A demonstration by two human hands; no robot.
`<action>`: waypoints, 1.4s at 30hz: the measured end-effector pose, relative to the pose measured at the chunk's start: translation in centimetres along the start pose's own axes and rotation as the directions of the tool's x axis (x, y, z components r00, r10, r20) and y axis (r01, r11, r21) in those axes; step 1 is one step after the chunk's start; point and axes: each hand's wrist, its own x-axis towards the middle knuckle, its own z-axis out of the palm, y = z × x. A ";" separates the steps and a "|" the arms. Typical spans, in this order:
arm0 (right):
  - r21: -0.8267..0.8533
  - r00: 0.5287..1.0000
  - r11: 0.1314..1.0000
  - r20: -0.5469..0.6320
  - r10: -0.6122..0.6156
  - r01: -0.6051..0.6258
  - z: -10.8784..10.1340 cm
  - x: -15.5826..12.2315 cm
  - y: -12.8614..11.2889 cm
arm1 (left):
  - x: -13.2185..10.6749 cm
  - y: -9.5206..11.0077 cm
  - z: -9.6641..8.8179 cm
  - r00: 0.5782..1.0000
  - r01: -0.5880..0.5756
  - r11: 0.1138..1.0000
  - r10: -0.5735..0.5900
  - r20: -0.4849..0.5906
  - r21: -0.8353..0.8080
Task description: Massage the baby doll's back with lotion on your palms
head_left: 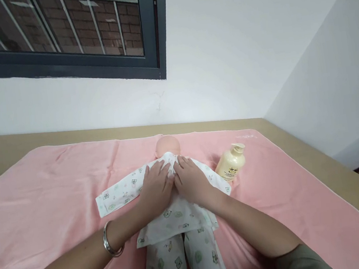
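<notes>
On a pink blanket [57, 190], a baby doll [167, 145] is laid in a printed long-sleeved top [174, 219] and matching trousers [169, 261]. Left hand [156, 187] and right hand [192, 181] are rested flat on its chest, fingers [186, 163] extended, unclamped; a cream pump bottle [231, 163] is placed beside one sleeve [216, 179].

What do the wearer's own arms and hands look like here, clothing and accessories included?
Both the left hand and right hand are ungloved. A shiny silver bangle circles the left wrist; the right wrist shows none. Dark grey-green sleeves show at the frame's lower edge.
</notes>
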 end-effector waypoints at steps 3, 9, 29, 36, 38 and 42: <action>-0.017 1.000 1.000 -0.023 -0.012 0.012 -0.1 -1.0 -0.9 | 1.3 -2.3 0.5 0.997 -0.057 0.998 0.057 0.043 -0.005; 0.084 0.994 0.991 0.035 0.100 -0.102 1.1 0.9 1.1 | 1.9 -2.6 2.1 0.985 0.120 0.989 -0.130 -0.117 -0.086; 0.040 0.985 0.988 0.100 0.142 -0.146 0.4 1.0 0.8 | 0.4 -0.2 0.6 0.985 -0.021 1.000 0.022 -0.170 0.011; -0.008 0.999 0.999 0.006 0.039 -0.039 -0.2 -2.4 -2.3 | 2.4 -3.4 1.3 0.994 0.094 0.993 -0.098 -0.051 -0.074; 0.039 0.998 0.997 0.025 0.060 -0.061 0.0 -1.2 -1.0 | 1.4 -2.2 1.1 0.996 0.052 0.998 -0.055 -0.072 -0.042; 0.113 0.993 0.988 0.062 0.099 -0.105 0.6 1.2 1.4 | -0.9 0.7 0.8 0.995 0.038 0.999 -0.040 -0.088 -0.026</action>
